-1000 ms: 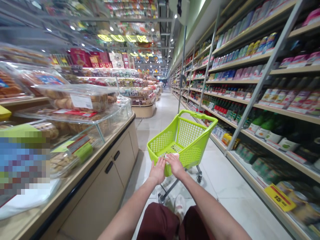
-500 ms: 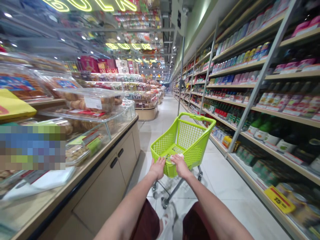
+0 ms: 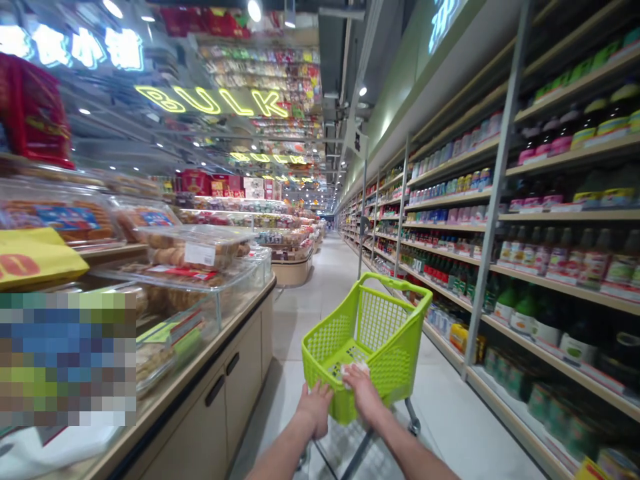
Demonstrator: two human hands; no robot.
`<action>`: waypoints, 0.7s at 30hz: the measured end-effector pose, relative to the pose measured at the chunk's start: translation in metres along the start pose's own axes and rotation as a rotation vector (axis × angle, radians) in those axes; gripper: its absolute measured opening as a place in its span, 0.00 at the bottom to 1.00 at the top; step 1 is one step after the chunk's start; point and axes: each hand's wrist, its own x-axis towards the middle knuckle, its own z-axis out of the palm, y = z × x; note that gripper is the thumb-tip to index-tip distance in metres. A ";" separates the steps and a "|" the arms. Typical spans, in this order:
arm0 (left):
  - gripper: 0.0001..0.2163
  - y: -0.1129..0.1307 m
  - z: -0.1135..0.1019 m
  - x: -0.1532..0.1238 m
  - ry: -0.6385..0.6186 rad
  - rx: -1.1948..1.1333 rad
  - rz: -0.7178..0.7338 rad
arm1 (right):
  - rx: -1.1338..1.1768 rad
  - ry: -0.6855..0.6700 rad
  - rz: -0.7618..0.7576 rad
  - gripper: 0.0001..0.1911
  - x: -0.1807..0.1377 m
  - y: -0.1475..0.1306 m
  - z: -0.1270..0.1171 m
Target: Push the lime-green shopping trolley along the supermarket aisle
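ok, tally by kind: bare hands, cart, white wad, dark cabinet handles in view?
Bare hands, left hand and right hand: 2
Green cart: 1
White wad: 1
Dark cabinet handles: 2
Total: 6

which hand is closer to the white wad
Right. The right hand touches the white wad; the left hand rests on the near rim of the green cart, apart from it.

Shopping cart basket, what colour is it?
The basket is lime green, shown best in the head view.
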 end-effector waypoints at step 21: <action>0.26 -0.024 -0.023 0.049 0.152 -0.100 0.005 | -0.262 0.300 -0.145 0.23 -0.016 0.163 -0.026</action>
